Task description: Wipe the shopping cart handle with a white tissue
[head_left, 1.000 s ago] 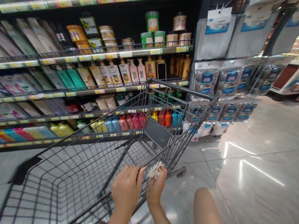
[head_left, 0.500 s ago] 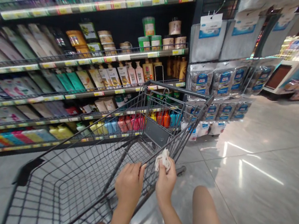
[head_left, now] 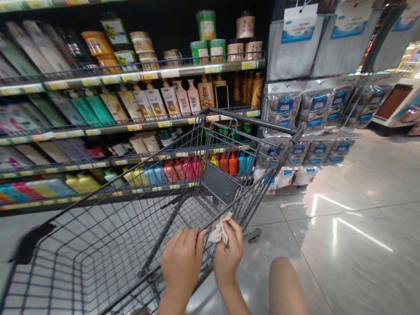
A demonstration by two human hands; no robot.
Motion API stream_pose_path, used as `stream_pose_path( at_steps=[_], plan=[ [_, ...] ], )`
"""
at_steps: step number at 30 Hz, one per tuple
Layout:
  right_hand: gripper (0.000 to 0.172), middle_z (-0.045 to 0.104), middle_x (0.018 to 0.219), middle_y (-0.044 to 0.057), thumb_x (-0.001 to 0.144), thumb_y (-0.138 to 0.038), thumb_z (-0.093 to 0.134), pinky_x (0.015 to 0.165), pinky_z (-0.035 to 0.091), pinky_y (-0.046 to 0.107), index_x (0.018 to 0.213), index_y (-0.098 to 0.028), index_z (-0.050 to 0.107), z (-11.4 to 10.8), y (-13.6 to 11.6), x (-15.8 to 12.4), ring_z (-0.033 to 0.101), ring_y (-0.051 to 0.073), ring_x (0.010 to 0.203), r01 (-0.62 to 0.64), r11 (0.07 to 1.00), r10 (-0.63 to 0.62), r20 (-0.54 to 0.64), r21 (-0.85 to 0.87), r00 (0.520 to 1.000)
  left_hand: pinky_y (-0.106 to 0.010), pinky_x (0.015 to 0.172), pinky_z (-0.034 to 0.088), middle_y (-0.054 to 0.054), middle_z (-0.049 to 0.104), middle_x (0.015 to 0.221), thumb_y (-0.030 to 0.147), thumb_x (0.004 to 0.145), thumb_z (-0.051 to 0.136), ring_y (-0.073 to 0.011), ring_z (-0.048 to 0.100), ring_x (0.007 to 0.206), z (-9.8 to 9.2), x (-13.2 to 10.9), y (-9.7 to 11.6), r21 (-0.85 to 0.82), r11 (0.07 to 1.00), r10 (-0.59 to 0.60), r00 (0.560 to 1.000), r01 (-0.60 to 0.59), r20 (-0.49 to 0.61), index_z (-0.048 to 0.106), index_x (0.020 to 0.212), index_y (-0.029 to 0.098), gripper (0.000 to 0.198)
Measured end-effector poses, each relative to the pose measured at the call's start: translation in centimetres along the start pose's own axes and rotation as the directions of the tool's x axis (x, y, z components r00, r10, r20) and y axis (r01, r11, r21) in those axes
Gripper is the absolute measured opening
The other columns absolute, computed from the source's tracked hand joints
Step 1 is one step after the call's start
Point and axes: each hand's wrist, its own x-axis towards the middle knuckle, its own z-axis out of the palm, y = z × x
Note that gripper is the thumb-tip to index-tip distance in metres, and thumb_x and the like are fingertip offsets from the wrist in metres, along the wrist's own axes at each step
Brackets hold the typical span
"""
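A dark wire shopping cart (head_left: 219,184) stands before me, its basket holding nothing that I can see. My left hand (head_left: 181,255) is closed over the near top rail of the basket, knuckles up. Just right of it, my right hand (head_left: 228,251) pinches a crumpled whitish cloth (head_left: 219,230) against that same rail. The cart's handle (head_left: 251,124) is at the far end, close to the shelves. Part of the rail under my fingers is hidden.
Shelves (head_left: 147,129) of bottles and jars run along the left and back. Packs of scouring pads (head_left: 285,110) hang at the shelf end. A bare knee (head_left: 284,293) is at lower right over the grey tiled floor (head_left: 370,242). A display stand (head_left: 392,107) stands farther back.
My right hand has moved slightly left along the rail with the cloth, closer to my left hand. The left hand stays on the rail. The view has shifted a little.
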Motion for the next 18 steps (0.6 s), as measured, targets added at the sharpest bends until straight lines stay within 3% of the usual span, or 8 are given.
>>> stream_pose_path(
  at_steps=[7,10,12,15,18],
  plan=[
    [0.025,0.064,0.085,0.005,0.07,-0.01,0.048,0.077,0.049,0.031,0.082,-0.019,0.068,0.2,2.7,-2.9,0.061,0.018,0.083,-0.21,0.973,0.201,0.099,0.094,0.975,-0.029,0.061,0.037,-0.002,0.063,0.063,0.031,0.093,0.046,-0.0178,0.055,0.063,0.0,0.1,0.1,-0.004,1.0,0.009,1.0,-0.009,-0.01,0.062,0.08,0.017,0.025],
    [0.02,0.065,0.085,0.004,0.071,-0.015,0.052,0.074,0.048,0.03,0.085,-0.018,0.066,-0.3,2.2,-2.6,0.061,0.018,0.081,-0.336,0.936,0.326,0.096,0.107,0.94,-0.029,0.062,0.038,-0.002,0.064,0.064,0.031,0.093,0.046,-0.0172,0.056,0.064,0.0,0.0,0.1,0.004,1.0,0.018,1.0,-0.018,-0.013,0.062,0.081,0.017,0.024],
    [0.021,0.065,0.088,0.004,0.074,-0.02,0.055,0.074,0.048,0.03,0.093,-0.017,0.063,-0.8,1.3,-1.5,0.061,0.018,0.081,-0.393,0.913,0.392,0.031,0.107,0.919,-0.029,0.062,0.038,-0.002,0.064,0.065,0.031,0.093,0.046,-0.0171,0.057,0.064,0.0,0.0,0.1,0.01,1.0,0.02,1.0,-0.02,-0.015,0.062,0.082,0.017,0.024],
    [0.022,0.065,0.089,0.004,0.076,-0.026,0.057,0.077,0.047,0.031,0.096,-0.017,0.06,-1.4,-0.1,0.6,0.06,0.018,0.083,-0.378,0.921,0.386,-0.086,0.099,0.918,-0.029,0.061,0.038,-0.002,0.064,0.064,0.032,0.093,0.046,-0.0174,0.057,0.063,0.0,0.1,0.2,0.015,1.0,0.015,1.0,-0.015,-0.025,0.062,0.081,0.017,0.025],
    [0.016,0.064,0.092,0.006,0.075,-0.024,0.054,0.081,0.046,0.033,0.088,-0.018,0.062,-1.2,-1.0,2.3,0.059,0.019,0.089,-0.263,0.959,0.276,-0.134,0.105,0.952,-0.029,0.06,0.037,-0.002,0.063,0.063,0.032,0.093,0.046,-0.0173,0.056,0.063,-0.1,0.1,0.3,0.01,1.0,0.004,1.0,-0.004,-0.024,0.063,0.08,0.017,0.025]
  ],
)
